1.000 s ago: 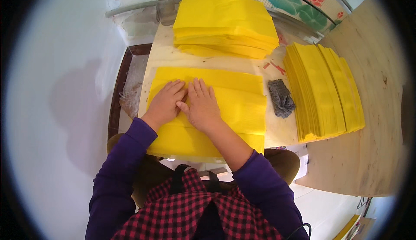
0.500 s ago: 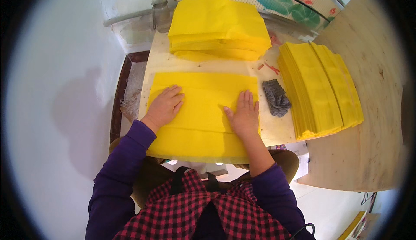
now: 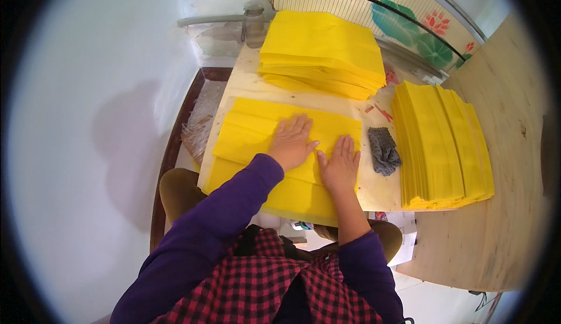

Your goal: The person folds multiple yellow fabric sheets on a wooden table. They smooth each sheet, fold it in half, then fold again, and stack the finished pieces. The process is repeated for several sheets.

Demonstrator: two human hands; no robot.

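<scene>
- Left fingers [image 3: 299, 126]: stretched out flat and slightly spread, released, palm down; the thumb points right, its tip just beside the right thumb.
- Right fingers [image 3: 345, 147]: also straight and flat, gripping nothing, set near the right edge of the same material.
- Yellow sheet [image 3: 248, 143]: directly beneath both sets of fingers, reaching out to their left and back toward the person, with long creases or folded edges running across it.
- Desk [image 3: 380, 194]: under the sheet, its bare wood showing to the right of the right fingers.
- Grey cloth [image 3: 384, 153]: crumpled, just right of the right fingers.
- Red strips [image 3: 383, 113]: beyond the right fingers and to their right.
- Upright yellow stack [image 3: 429, 148]: farther right of the right fingers, past the grey cloth.
- Far yellow stack [image 3: 321, 40]: straight beyond the left fingers, apart from the sheet.
- Clear jar [image 3: 253, 27]: beyond the left fingers and to their left, beside the far yellow stack.
</scene>
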